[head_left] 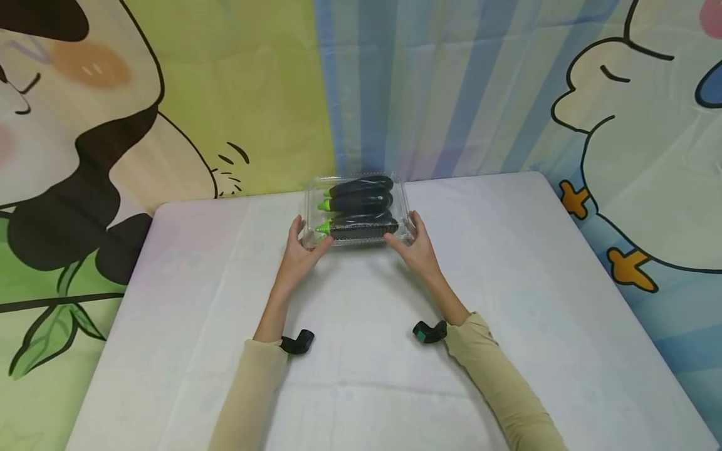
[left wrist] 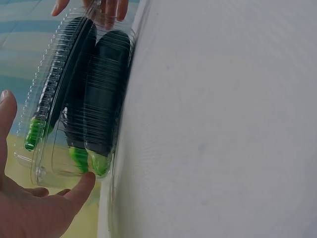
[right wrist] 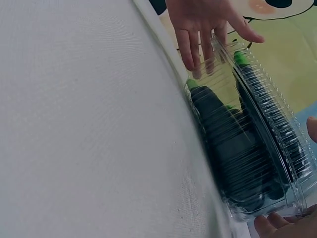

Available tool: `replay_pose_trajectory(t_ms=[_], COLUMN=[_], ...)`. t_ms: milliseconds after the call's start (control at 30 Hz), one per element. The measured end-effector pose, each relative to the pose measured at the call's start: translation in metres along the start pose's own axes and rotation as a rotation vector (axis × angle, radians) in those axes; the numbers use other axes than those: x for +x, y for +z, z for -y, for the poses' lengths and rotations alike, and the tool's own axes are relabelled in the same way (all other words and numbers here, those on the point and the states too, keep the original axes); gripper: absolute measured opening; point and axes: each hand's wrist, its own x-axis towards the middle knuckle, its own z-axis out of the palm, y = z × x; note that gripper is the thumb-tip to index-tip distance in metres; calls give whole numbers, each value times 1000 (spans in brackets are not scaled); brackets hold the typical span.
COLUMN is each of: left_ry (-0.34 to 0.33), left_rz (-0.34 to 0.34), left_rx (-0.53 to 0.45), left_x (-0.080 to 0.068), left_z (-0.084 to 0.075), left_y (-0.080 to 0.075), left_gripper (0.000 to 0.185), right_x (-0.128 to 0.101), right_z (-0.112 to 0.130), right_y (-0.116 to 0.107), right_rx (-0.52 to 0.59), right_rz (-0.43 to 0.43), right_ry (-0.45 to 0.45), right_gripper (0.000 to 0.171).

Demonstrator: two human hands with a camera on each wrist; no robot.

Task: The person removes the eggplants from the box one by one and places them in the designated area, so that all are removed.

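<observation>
A clear plastic clamshell box (head_left: 311, 213) lies close to the far edge of the white table. Inside it are several dark eggplants (head_left: 360, 201) with bright green stem ends pointing left. At the box's left end is my left hand (head_left: 300, 255), thumb spread toward the front corner, its other fingers fairly straight along the side. My right hand (head_left: 417, 248) mirrors it at the right end, with the thumb near the front right corner. In the left wrist view, one finger of the left hand (left wrist: 39, 208) touches the box's corner. Right fingertips (right wrist: 267, 225) are against the box's lower end.
A white cloth (head_left: 350, 351) covers the table. Behind it hangs a printed curtain (head_left: 271, 81) with cartoon animals and stripes, which meets the table's far edge right by the box. Each wrist carries a small black camera (head_left: 298, 342) on its inner side.
</observation>
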Motion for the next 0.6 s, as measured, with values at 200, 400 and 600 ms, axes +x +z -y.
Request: replay_pose_trajectory(t_ms=[200,400,600], left_ry=[5,33,6], left_rz=[-2,-44,-54], left_rx=[58,126,107], left_x=[9,11,9], left_z=[17,22,20], left_y=[1,7,11], left_gripper=[107,115,116], right_x=[11,20,20], right_z=[-20,-38,-42], right_y=[-1,5,10], right_rx=[-3,-7,28], right_rz=[-6,-36,-37], right_ry=[23,34,41], right_gripper=[90,98,107])
